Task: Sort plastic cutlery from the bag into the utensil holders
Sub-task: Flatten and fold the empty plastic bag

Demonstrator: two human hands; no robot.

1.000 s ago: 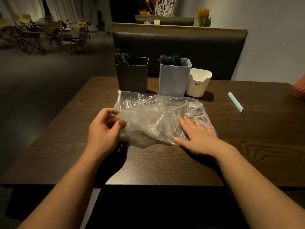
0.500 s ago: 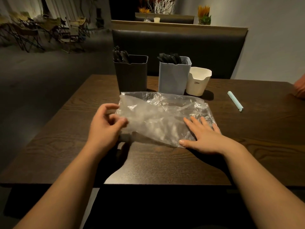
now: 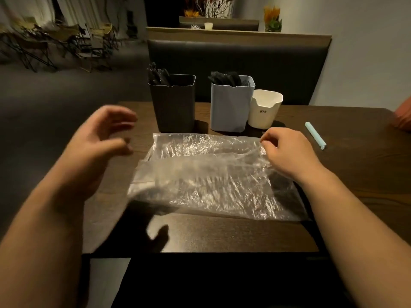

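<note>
The clear plastic bag [image 3: 213, 181] was laid flat on the desk [image 3: 344, 174], long axis left to right, just before the dark holder [image 3: 175, 105] and the pale blue holder [image 3: 230, 107]. Its far right edge was pinched by the right hand [image 3: 289, 152], the nearer one. The left hand [image 3: 100, 138] was held off the bag's left end, blurred, fingers loosely curled, nothing gripped. Whether cutlery lay inside could not be told.
</note>
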